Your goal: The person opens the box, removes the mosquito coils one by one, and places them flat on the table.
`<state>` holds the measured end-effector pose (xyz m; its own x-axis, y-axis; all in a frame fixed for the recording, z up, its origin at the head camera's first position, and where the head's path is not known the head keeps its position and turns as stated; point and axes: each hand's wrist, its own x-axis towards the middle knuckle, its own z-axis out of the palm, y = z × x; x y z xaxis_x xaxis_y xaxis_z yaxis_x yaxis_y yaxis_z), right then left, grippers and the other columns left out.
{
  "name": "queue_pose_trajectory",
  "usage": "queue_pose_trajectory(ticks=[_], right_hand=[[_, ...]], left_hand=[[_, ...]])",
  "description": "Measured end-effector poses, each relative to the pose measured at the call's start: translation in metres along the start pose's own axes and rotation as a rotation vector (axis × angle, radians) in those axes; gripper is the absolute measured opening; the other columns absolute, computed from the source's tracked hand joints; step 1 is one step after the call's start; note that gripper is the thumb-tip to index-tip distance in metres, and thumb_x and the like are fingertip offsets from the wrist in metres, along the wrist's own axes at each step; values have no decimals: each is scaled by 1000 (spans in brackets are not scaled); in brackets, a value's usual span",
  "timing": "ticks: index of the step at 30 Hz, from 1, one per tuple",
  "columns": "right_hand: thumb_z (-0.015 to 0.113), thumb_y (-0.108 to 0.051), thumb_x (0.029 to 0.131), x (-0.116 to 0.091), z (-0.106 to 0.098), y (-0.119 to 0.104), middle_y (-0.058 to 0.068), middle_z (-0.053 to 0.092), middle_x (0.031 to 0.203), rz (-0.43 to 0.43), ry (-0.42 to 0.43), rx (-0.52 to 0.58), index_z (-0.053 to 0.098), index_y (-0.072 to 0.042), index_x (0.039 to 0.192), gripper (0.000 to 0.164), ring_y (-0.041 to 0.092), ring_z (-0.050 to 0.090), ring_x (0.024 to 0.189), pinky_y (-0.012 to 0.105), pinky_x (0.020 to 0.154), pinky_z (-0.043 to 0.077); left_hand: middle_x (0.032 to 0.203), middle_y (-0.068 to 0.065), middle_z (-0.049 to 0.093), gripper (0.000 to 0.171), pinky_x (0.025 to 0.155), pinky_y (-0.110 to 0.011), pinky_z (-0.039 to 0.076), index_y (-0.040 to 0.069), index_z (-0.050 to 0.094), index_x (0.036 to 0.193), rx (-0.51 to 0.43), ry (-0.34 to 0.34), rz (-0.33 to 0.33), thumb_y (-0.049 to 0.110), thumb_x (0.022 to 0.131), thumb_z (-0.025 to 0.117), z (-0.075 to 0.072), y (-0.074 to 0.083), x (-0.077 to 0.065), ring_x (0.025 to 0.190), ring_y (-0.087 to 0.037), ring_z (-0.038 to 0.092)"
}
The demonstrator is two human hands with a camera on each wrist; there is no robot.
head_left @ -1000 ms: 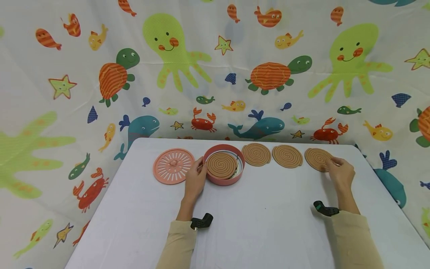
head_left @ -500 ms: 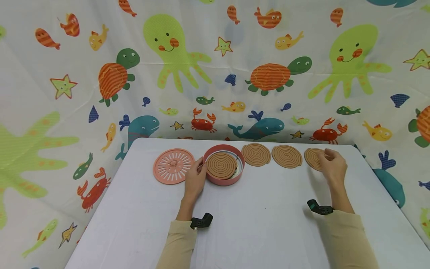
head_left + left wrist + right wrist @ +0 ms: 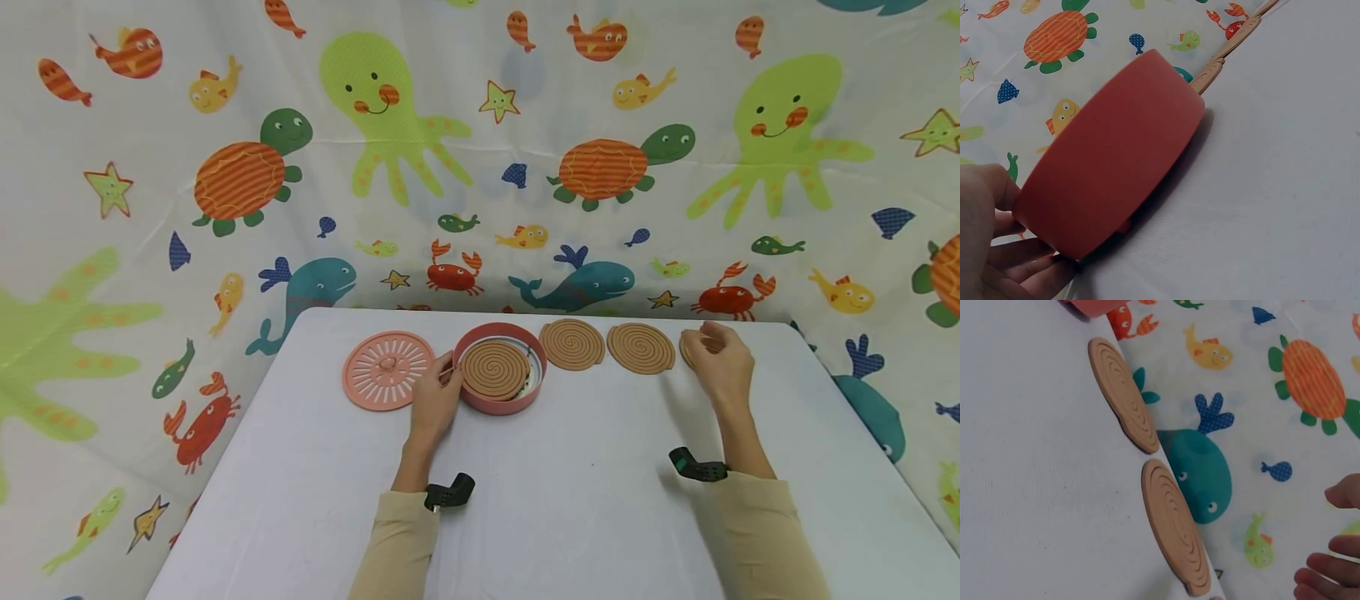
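In the head view my left hand [image 3: 435, 396] grips the left side of a red round mosquito coil holder [image 3: 500, 407], thumb near the rim. The left wrist view shows its fingers around the holder's wall [image 3: 1113, 150]. A brown mosquito coil [image 3: 495, 369] lies inside the holder, at a slight slant, with a pale patterned bottom showing beside it. My right hand [image 3: 723, 367] hovers over the rightmost coil [image 3: 686, 353] and hides most of it. In the right wrist view the right hand's fingers [image 3: 1334, 569] are loosely bent, thumb apart, holding nothing.
Two more mosquito coils, one [image 3: 572, 344] beside the holder and one [image 3: 641, 348] further right, lie along the table's back edge. A slotted pink lid [image 3: 382, 392] with a small knob lies left of the holder. Behind the white table [image 3: 570, 508] hangs a sea-animal curtain [image 3: 480, 150].
My right hand has moved left from the rightmost coil's right edge to over it, covering more of it. The coils have stayed in place, and my left hand has kept its hold on the holder.
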<state>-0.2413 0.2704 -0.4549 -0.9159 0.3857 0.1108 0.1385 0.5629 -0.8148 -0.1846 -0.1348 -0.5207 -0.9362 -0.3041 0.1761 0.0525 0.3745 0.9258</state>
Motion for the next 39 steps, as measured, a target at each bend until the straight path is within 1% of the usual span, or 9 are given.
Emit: queue_pose_trajectory(ticks=[3,5,7,11,14,23,31,34,39], right_hand=[[56,-49,96,-6,3,-6,11,59,143,-18,14,-3,51,-11,146,63,29,56,129,43,102,52],[56,-49,97,-10,5,-11,12,61,141,-29,24,-19,53,-12,145,61,30,57,128,40,98,54],[56,-48,97,-15,7,-16,14,61,140,-42,26,-19,53,-11,145,61,32,58,128,42,98,54],[56,-46,98,-23,12,-26,16,57,144,-79,-11,16,51,-8,146,61,34,55,131,51,107,49],[56,-45,99,-29,17,-33,16,56,146,-96,-47,42,50,-7,146,61,34,54,133,52,111,45],[60,-36,99,-44,38,-46,20,62,136,-222,-61,59,56,-1,139,54,36,60,125,51,106,50],[59,-38,98,-54,59,-57,18,63,134,-277,-105,84,55,-1,139,55,36,59,124,52,102,52],[61,-35,97,-58,66,-62,19,64,131,-297,-115,90,56,0,137,53,35,60,122,51,101,53],[64,-28,97,-65,79,-70,21,64,129,-359,-147,86,55,3,137,52,37,61,118,51,102,52]], left_hand=[[130,-16,68,40,96,-40,57,5,62,135,-2,-1,-10,18,97,59,-1,0,0,117,-26,69],[130,-16,68,41,96,-40,57,5,62,135,-4,-3,-11,18,97,60,-1,-1,0,117,-26,69],[130,-15,68,41,96,-39,57,6,63,135,-8,-3,-13,18,97,60,-2,-2,0,117,-26,69],[129,-15,69,40,96,-39,57,6,64,134,-12,2,-14,17,96,60,-3,-3,0,116,-26,69],[128,-15,69,40,96,-39,57,6,64,134,-11,4,-13,17,95,60,-4,-3,0,115,-26,70],[127,-15,70,41,96,-40,57,5,64,133,-7,-1,-21,18,94,61,-5,-2,1,114,-25,70],[125,-15,71,40,95,-40,58,5,65,132,3,0,-29,18,94,60,-6,0,0,113,-25,71],[125,-15,71,40,96,-40,58,5,65,132,4,-3,-26,18,94,60,-7,0,0,113,-25,71],[126,-15,70,41,96,-40,57,5,65,132,-11,-5,-25,18,93,61,-7,0,0,113,-26,71]])
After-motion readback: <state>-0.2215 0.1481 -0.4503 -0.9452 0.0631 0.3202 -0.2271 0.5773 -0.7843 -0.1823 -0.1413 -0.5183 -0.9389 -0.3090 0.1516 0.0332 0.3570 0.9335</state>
